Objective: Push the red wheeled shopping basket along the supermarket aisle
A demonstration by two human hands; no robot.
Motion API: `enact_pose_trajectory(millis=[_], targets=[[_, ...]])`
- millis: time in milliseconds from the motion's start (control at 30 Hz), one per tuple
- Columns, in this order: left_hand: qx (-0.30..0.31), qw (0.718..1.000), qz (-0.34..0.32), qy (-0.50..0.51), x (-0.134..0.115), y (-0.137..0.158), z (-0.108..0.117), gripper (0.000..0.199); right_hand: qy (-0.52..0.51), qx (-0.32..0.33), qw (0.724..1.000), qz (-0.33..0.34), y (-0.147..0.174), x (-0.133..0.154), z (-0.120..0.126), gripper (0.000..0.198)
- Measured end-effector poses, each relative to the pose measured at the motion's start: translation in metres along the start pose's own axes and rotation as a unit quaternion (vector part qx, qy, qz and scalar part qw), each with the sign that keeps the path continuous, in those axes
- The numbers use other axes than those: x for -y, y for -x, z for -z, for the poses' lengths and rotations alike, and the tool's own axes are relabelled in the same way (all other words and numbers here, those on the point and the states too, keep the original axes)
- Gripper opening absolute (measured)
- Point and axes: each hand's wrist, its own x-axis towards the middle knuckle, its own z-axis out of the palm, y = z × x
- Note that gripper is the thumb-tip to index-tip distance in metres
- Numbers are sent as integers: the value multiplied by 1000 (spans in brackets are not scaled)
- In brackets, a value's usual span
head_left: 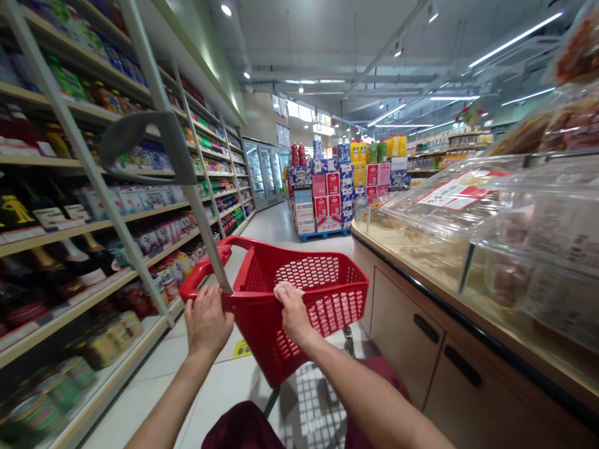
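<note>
A red plastic shopping cart (262,337) with perforated sides stands before me, tilted in view, its basket showing nothing inside where I can see. My left hand (208,321) is closed over the cart's red handle (194,277), fingertips hidden on the far side. My right hand (292,308) curls over the near rim of the basket. Something small and pale shows at its fingers, too unclear to name. A grey metal bar with a dark grey loop grip (180,149) rises in front of my left hand.
Shelves (135,218) of bottles, cans and packets run along the left. On the right, a wooden counter (407,305) carries clear plastic food packs (449,193). Ahead, stacked drink cartons (327,193) stand on a blue pallet (322,235), with glass-door fridges (266,168) behind.
</note>
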Motion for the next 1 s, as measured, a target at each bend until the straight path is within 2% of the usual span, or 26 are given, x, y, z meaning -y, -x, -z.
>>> enact_pose_trajectory(millis=[67,167,233,300,400,467,533,633,700,733,867,933,1000], targets=[[17,1000,-17,-13,5,0,5,47,-3,9,1000,18,2,1,1,50],[27,999,-11,-27,8,2,11,39,28,-19,998,-47,8,-23,22,47],[30,999,1,-27,5,4,11,38,31,-49,995,-82,5,-23,23,45],[35,999,-3,-24,1,5,11,38,-2,-48,997,-61,-5,4,6,46],[40,999,-23,-18,-2,6,11,44,-59,-31,998,9,-22,59,-30,49],[44,999,-29,-11,0,7,13,47,-65,-18,997,47,-25,70,-38,49],[50,998,-27,-5,2,7,16,48,-48,-5,997,52,-19,52,-28,48],[49,999,-18,5,3,8,17,46,-12,-22,999,-29,-6,12,-1,45],[36,999,-7,12,2,9,17,45,-11,-31,998,-59,-6,11,2,45],[31,999,-4,16,2,10,16,45,-22,-27,998,-50,-9,21,-2,46],[38,999,-15,28,6,10,18,48,-52,6,997,56,-22,68,-30,50],[48,998,-22,30,11,10,20,49,-36,22,996,78,-18,59,-24,47],[54,998,-24,33,16,9,20,49,-9,18,999,47,-7,26,-5,46]])
